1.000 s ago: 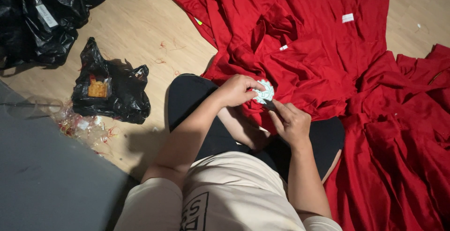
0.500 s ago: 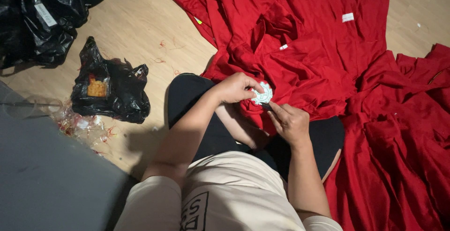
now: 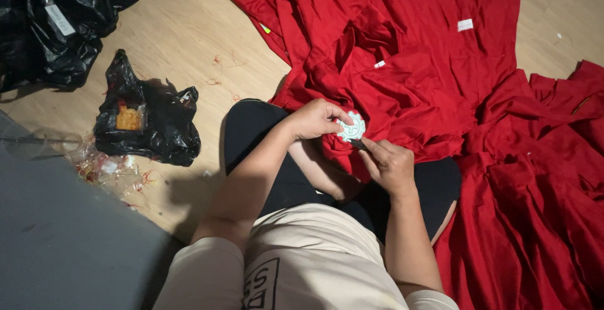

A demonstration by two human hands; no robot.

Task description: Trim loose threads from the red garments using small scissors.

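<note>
The left hand (image 3: pixel 314 119) pinches a small white badge (image 3: pixel 352 127) on the red cloth (image 3: pixel 434 77); the right hand (image 3: pixel 391 165) grips a dark tool at the badge's edge.

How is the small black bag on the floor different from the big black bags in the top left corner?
The small black bag lies alone on the wooden floor and gapes open, showing something orange inside. The big black bags are piled together, cut off by the picture edge, and show no contents; one bears a white label. Both are glossy, crumpled black plastic, out of both hands' reach.
</note>
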